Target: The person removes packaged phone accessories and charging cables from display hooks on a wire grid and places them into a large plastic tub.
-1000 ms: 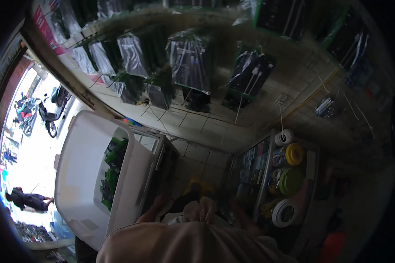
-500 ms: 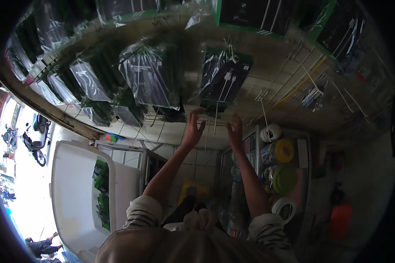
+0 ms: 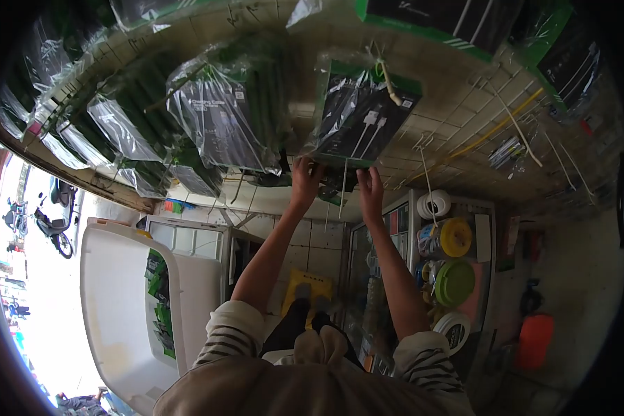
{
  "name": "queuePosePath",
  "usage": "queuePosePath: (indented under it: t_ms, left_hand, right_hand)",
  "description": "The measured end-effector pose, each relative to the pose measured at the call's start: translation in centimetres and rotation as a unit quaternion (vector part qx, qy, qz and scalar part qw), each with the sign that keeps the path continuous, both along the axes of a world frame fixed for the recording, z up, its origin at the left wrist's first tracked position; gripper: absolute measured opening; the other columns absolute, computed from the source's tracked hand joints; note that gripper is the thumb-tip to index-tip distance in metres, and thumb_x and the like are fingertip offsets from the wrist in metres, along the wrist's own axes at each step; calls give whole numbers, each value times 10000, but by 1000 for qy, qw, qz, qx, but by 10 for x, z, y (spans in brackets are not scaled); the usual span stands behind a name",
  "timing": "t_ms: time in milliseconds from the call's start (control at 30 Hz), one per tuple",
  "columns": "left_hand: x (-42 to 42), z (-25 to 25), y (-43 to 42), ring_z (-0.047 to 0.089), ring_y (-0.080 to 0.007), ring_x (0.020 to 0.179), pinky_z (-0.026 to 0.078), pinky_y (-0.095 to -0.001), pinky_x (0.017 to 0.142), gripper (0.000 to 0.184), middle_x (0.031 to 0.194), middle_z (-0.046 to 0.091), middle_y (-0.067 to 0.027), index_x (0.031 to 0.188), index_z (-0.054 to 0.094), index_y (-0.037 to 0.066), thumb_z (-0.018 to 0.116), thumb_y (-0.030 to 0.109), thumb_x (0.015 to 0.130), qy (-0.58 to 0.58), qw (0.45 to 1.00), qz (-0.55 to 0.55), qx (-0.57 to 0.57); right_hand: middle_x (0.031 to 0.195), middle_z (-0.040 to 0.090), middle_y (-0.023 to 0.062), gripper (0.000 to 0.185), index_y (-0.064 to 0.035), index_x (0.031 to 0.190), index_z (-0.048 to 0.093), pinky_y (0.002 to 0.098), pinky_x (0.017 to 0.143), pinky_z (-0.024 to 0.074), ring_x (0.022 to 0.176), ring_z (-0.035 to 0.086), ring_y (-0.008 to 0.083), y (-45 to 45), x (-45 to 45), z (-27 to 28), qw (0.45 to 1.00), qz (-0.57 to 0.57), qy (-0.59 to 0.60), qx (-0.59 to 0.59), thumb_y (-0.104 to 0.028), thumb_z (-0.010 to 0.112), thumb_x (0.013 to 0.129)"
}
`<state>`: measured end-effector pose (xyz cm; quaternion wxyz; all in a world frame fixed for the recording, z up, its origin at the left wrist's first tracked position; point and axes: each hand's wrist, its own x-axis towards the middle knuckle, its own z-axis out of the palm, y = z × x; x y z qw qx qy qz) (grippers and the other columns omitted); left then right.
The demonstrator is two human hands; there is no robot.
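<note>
Both arms reach up to a rack of hanging packages. My left hand [image 3: 306, 182] is at the lower left edge of a black and green cable package [image 3: 367, 114], its fingers bent. At the lower right edge of the same package is my right hand [image 3: 370, 186], fingers bent upward. The package hangs from a hook in clear plastic, with a white cable pictured on it. Whether the fingertips pinch it is hard to make out. A smaller dark package [image 3: 334, 186] hangs between the hands. To the left hangs a row of charging cable packages [image 3: 218, 118].
At the lower left stands a white tub [image 3: 121, 305] with green packets [image 3: 161, 305]. A glass case [image 3: 405, 236] on the right holds jars with yellow [image 3: 455, 237] and green [image 3: 455, 283] lids. Bare hooks [image 3: 426, 177] stick out from the rack. Below is a yellow stool [image 3: 304, 281].
Both hands rose from below to the rack, and in the last half second reached the lower edge of the cable package. The view shifted closer to the packages.
</note>
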<state>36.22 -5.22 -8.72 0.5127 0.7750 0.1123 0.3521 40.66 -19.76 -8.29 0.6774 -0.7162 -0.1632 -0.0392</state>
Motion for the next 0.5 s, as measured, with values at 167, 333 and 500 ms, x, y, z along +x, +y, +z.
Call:
queuePosePath:
  t_ms: [167,333,500]
  left_hand:
    - [-43,29,-20,514,-204,703,409,-285,638,206,817,528,-132,917,469,6,573,37,742,4,997,-25,-72]
    - [-84,40,-37,508,-185,671,407,-268,649,196,773,542,-108,919,465,10,561,20,748,34,995,-20,-90]
    - [-119,61,-56,489,-111,712,400,-239,657,182,792,548,-89,918,456,2,547,15,761,7,993,-32,-116]
  right_hand:
    - [768,517,32,210,2,929,479,209,641,378,703,482,80,-17,-41,14,999,37,19,24,-194,493,851]
    - [733,513,36,233,8,908,481,210,606,383,667,477,74,-35,-75,15,999,41,18,-13,-216,500,848]
    - [753,521,38,232,13,901,473,219,634,407,745,517,82,-47,-111,42,998,42,24,27,-211,503,847]
